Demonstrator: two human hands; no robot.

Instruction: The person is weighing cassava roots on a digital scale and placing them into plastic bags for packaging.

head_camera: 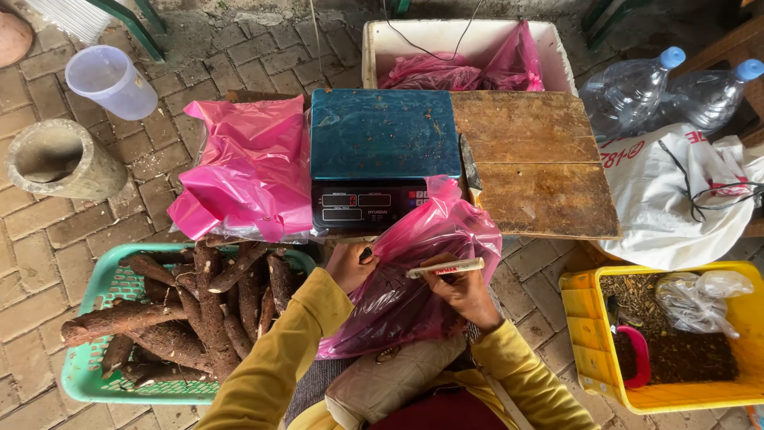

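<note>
My left hand [351, 263] grips the rim of a pink plastic bag [414, 263] that rests in my lap, just below a blue digital scale [383, 134]. My right hand [461, 293] is on the bag's right side and holds a pale marker pen [444, 268] lying across the plastic. The bag bulges, and its contents are hidden. Yellow sleeves cover both arms.
A green basket [95, 366] of brown cassava roots [203, 306] sits at the left. A pile of pink bags [251, 171] lies beside the scale, a knife [471, 169] on a wooden board [533, 163]. A yellow crate [585, 350], white box [465, 36], clear bottles [637, 91] and jug [111, 80] surround.
</note>
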